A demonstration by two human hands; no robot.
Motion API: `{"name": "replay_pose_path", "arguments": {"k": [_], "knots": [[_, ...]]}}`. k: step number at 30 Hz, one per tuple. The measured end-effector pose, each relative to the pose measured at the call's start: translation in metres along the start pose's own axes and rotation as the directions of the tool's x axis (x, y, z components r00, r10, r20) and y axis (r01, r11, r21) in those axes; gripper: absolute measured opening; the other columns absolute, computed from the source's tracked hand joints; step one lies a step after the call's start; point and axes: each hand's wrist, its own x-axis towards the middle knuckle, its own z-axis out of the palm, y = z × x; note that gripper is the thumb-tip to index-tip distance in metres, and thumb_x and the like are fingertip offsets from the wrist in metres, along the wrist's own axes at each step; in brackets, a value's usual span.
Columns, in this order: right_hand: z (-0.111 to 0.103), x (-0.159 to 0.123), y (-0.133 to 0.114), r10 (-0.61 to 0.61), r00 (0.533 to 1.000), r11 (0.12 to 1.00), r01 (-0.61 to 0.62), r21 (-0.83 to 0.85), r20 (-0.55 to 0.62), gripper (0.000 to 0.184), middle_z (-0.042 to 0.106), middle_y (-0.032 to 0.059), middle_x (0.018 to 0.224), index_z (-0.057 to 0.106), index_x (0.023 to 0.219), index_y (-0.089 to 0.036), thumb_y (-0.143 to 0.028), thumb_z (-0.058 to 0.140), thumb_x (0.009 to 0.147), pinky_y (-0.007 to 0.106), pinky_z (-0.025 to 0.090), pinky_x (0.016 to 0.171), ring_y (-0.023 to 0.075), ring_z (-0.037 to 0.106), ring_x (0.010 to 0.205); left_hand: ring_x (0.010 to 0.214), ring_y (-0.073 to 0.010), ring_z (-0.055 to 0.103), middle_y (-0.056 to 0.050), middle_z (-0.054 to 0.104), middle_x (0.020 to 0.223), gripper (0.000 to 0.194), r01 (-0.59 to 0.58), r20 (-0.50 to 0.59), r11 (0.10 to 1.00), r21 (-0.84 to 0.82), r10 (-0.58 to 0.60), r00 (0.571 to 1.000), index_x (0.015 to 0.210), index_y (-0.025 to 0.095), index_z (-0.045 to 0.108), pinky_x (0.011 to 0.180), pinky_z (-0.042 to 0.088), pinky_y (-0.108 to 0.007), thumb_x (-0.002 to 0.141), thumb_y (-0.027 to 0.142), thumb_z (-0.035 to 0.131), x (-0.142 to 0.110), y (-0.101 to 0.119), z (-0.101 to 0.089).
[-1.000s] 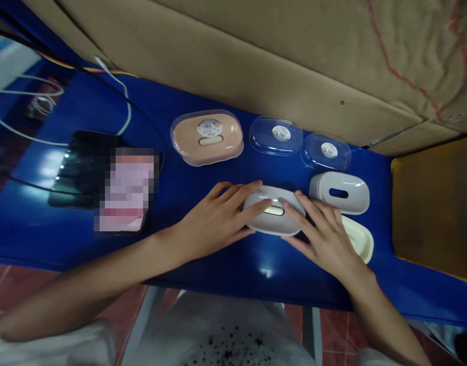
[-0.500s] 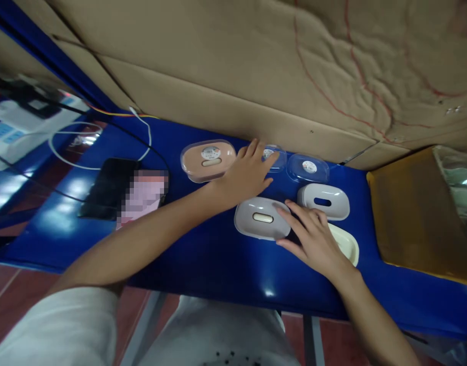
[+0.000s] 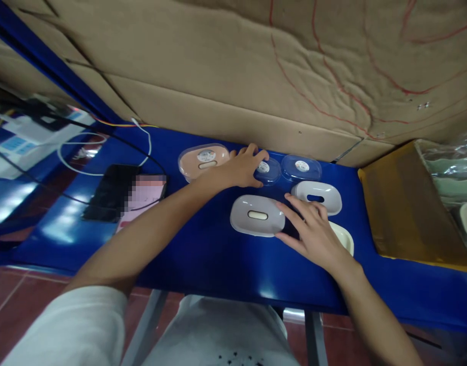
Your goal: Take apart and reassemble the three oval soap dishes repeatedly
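Fingers spread and curved, my left hand [image 3: 244, 168] reaches over the left edge of a clear plastic lid [image 3: 270, 174] with a round label. The lid lies on the blue table. My right hand [image 3: 312, 231] is open, its fingertips at the right rim of a grey oval soap dish [image 3: 241, 216] with a pale insert in its middle. Behind my right fingers sits a whitish oval tray [image 3: 330, 195] with a slot. Partly hidden by that hand is a cream dish [image 3: 344, 238]. A peach soap dish [image 3: 191, 163] under a clear labelled lid stands left of my left hand.
Another clear lid [image 3: 313, 168] lies at the back beside the cardboard wall [image 3: 203, 112]. On the right stands a taped cardboard box [image 3: 393, 208] holding wrapped dishes. Two phones, a black one [image 3: 109, 193] and a pink-screened one [image 3: 149, 188], lie left among cables.
My left hand has drawn back slightly toward me, and the clear lid by its fingers has shifted nearer and shows more fully. My right hand stays beside the grey dish.
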Motion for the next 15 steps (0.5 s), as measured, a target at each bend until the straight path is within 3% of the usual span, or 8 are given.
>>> {"name": "replay_pose_path", "arguments": {"k": [3, 6, 9, 11, 15], "knots": [[0.001, 0.000, 0.004, 0.023, 1.000, 1.000, -0.023, 0.008, -0.006, 0.072, 0.052, 0.0197, 0.166, 0.031, 0.171, -0.028, -0.050, 0.059, 0.108, 0.059, 0.044, 0.111, 0.0394, 0.061, 0.140, 0.131, -0.0406, 0.060, -0.020, 0.048, 0.150, 0.074, -0.016, -0.032, 0.995, -0.099, 0.013, 0.999, 0.145, 0.021, 0.051, 0.108, 0.050, -0.063, 0.082, 0.037, 0.086, 0.003, 0.000, 0.002], [-0.001, 0.000, 0.004, 0.041, 0.999, 0.999, -0.040, 0.035, -0.016, 0.078, 0.051, 0.0197, 0.167, 0.026, 0.173, -0.028, -0.054, 0.060, 0.107, 0.058, 0.043, 0.112, 0.0389, 0.058, 0.143, 0.132, -0.0382, 0.060, -0.018, 0.048, 0.150, 0.072, -0.079, -0.167, 0.985, -0.154, 0.053, 0.985, 0.144, 0.021, 0.053, 0.113, 0.049, -0.061, 0.085, 0.044, 0.086, -0.011, 0.006, 0.002], [-0.004, 0.000, 0.002, 0.061, 0.996, 0.997, -0.058, 0.053, -0.058, 0.090, 0.050, 0.0211, 0.167, 0.020, 0.175, -0.026, -0.059, 0.064, 0.104, 0.057, 0.042, 0.113, 0.0402, 0.054, 0.148, 0.138, -0.0377, 0.057, -0.017, 0.051, 0.152, 0.072, -0.191, -0.299, 0.970, -0.148, 0.141, 0.944, 0.145, 0.021, 0.054, 0.117, 0.048, -0.059, 0.087, 0.050, 0.085, -0.050, 0.014, 0.005], [-0.006, 0.000, -0.001, 0.061, 0.994, 0.997, -0.056, 0.055, -0.095, 0.097, 0.053, 0.0219, 0.164, 0.018, 0.175, -0.025, -0.061, 0.068, 0.101, 0.057, 0.042, 0.113, 0.0410, 0.054, 0.147, 0.140, -0.0393, 0.056, -0.018, 0.052, 0.153, 0.071, -0.182, -0.363, 0.975, -0.128, 0.125, 0.923, 0.144, 0.020, 0.056, 0.119, 0.047, -0.060, 0.087, 0.051, 0.086, -0.082, 0.020, 0.012], [-0.005, -0.001, -0.005, 0.013, 0.996, 0.998, -0.008, 0.059, -0.092, 0.097, 0.058, 0.0216, 0.158, 0.022, 0.174, -0.024, -0.063, 0.069, 0.099, 0.057, 0.043, 0.112, 0.0399, 0.058, 0.141, 0.142, -0.0404, 0.055, -0.019, 0.054, 0.155, 0.065, -0.194, -0.328, 0.976, -0.096, 0.153, 0.932, 0.143, 0.022, 0.058, 0.116, 0.049, -0.061, 0.091, 0.051, 0.084, -0.126, 0.029, 0.030]]}}
